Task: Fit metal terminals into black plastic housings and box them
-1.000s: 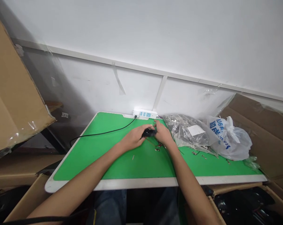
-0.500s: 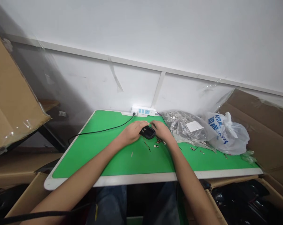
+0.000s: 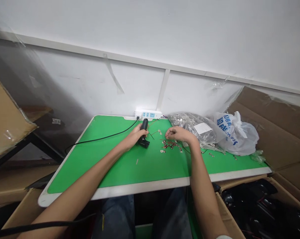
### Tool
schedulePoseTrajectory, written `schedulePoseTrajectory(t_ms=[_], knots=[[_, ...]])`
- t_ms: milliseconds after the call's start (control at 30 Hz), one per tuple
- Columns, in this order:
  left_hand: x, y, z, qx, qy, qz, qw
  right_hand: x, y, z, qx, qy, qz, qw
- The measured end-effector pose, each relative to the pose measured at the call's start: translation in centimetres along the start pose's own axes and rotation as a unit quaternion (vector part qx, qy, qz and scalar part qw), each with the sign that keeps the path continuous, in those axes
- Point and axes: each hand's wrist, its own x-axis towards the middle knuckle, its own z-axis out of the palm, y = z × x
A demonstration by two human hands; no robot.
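Note:
My left hand point(image 3: 135, 136) is closed round a black plastic handle-shaped housing point(image 3: 144, 129), held upright over the green tabletop with its wider end toward me. Thin dark and reddish wires point(image 3: 153, 133) show just right of it; whether they are attached I cannot tell. My right hand point(image 3: 177, 133) hovers above a loose pile of small metal contact pieces point(image 3: 170, 144), its fingers curled together. Anything between those fingertips is too small to make out. A small metal contact point(image 3: 160, 132) lies between the two hands.
A white power strip point(image 3: 148, 114) with a black cord point(image 3: 102, 137) sits at the table's back edge. To the right are a clear bag of metal parts point(image 3: 194, 127) and a tied white plastic bag point(image 3: 237, 136). Boxes of black parts point(image 3: 257, 205) stand below.
My hands have moved apart. The left hand has turned the black housing upright and shifted it left; the right hand has let go of it and moved right, above the metal pieces. The camera view has shifted slightly.

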Motion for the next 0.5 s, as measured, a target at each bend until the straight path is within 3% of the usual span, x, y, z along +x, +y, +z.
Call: schedulePoseTrajectory(t_ms=[67, 167, 333, 500], knots=[[0.0, 0.0, -0.1, -0.062, -0.024, -0.032, 0.997, -0.4, -0.5, -0.1, 0.004, -0.043, 0.018, 0.999], [0.0, 0.0, -0.2, -0.092, -0.017, -0.066, 0.993, -0.7, -1.3, 0.0, -0.023, -0.077, 0.042, 0.996], [0.1, 0.0, -0.2, -0.023, 0.025, -0.068, 0.997, -0.6, -2.1, 0.7, -0.079, -0.06, 0.091, 0.991], [0.6, -0.9, -0.6, 0.06, 0.119, -0.033, 0.991, -0.4, -2.2, 0.9, -0.086, -0.061, 0.065, 0.992]])
